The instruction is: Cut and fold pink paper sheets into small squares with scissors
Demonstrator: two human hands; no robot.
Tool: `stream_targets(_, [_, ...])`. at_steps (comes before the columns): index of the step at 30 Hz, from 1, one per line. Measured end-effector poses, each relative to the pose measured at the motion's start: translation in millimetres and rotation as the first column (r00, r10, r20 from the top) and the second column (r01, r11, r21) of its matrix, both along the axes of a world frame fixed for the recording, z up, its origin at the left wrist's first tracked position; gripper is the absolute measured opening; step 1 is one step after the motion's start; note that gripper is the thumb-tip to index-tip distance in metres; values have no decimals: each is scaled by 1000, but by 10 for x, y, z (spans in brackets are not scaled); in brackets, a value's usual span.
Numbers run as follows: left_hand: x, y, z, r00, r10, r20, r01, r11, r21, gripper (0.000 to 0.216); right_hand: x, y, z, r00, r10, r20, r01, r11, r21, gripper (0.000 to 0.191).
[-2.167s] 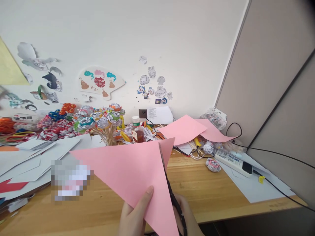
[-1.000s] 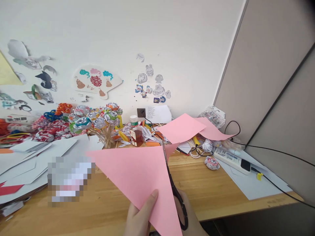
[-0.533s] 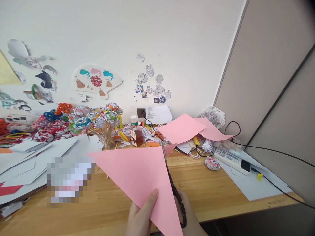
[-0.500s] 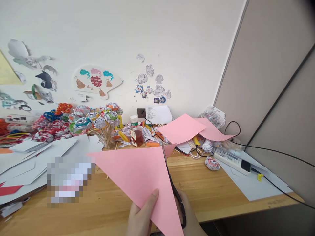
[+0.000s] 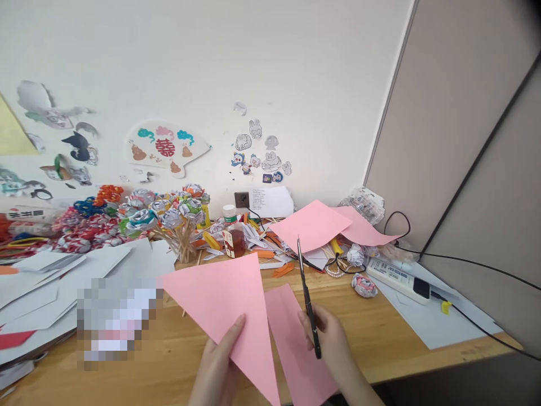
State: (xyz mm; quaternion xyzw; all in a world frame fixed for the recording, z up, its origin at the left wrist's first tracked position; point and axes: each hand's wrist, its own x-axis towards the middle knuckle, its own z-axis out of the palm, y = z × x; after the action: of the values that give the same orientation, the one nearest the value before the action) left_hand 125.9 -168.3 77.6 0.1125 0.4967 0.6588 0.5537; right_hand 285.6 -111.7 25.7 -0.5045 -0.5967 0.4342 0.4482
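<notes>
A pale wooden surface (image 5: pixel 380 332) runs along a white wall with cartoon paper cut-outs (image 5: pixel 262 160) stuck on it, and a grey partition closes the right side. Near the front edge, the left hand (image 5: pixel 220 366) pinches a large pink paper triangle (image 5: pixel 220 296), thumb on top and fingers beneath. The triangle's wide edge points away to the left and its narrow tip comes back toward the person. The right hand (image 5: pixel 333 344) is closed round the dark handles of a pair of black-handled metal scissors (image 5: pixel 307 299). The blades stand together, pointing up and away toward the wall. Between the two hands a narrower pink paper strip (image 5: pixel 291 338) appears to lie flat on the surface, just beside the triangle's right edge and partly under the right hand's fingers.

Farther back lie two loose pink paper sheets (image 5: pixel 313 225), a bunch of printed paper flowers on wooden sticks (image 5: pixel 177 211), a small brown-liquid bottle (image 5: pixel 231 237) and a white power strip (image 5: pixel 399 273). White paper sheets (image 5: pixel 63 270) pile up at the left.
</notes>
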Motion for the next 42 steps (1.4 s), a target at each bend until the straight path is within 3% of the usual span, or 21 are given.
stream_targets(3, [-125,11,-1,1000,-22,8,21,998,51,53,193,68,-65,910,-145,388,86,982,165,16])
stream_targets(5, [-164,14,-14,1000,-23,3,23,997,72,53,257,59,-130,835,-166,525,62,976,211,11])
stream_targets(9, [-189,18,-61,1000,-3,-26,5,997,71,51,234,-37,-276,768,-133,627,-45,965,260,24])
stream_targets(13, [-277,6,-110,991,25,-134,-20,999,37,51,265,-27,-340,679,-192,708,-93,935,343,30])
stream_targets(17, [-435,-19,-89,956,-5,-294,13,1000,25,43,573,254,-304,592,-260,763,-164,888,429,29])
stream_targets(21, [-552,-4,-10,841,-65,-537,35,997,-67,37,965,614,-237,460,-399,793,-142,849,510,24])
stream_targets(23, [-595,34,-11,756,-104,-647,60,994,-90,38,1089,705,-225,416,-442,795,-82,852,517,23])
stream_targets(26, [-671,131,-129,580,-161,-799,129,986,-105,44,1158,689,-255,442,-407,799,5,892,452,23])
stream_targets(29, [-765,232,-374,323,-330,-887,215,938,-271,60,1145,573,-288,507,-284,814,54,953,299,22])
stream_targets(31, [-824,266,-572,155,-306,-939,205,940,-272,66,1128,501,-271,528,-226,819,80,973,217,22])
stream_targets(34, [-875,239,-873,-162,-159,-974,179,966,-187,58,1127,451,-189,553,-152,819,111,988,108,24])
stream_targets(36, [-865,181,-1048,-384,9,-923,297,948,-114,58,1148,462,-125,569,-97,816,83,995,60,26])
stream_targets(37, [-846,148,-1118,-456,110,-883,378,922,-80,63,1163,477,-99,572,-78,817,55,997,56,26])
stream_targets(39, [-792,85,-1201,-529,282,-800,529,847,-52,70,1186,511,-61,558,-68,827,-4,996,85,25])
stream_targets(42, [-719,24,-1189,-560,370,-742,597,801,-51,61,1148,516,-54,536,-131,834,-8,987,160,21])
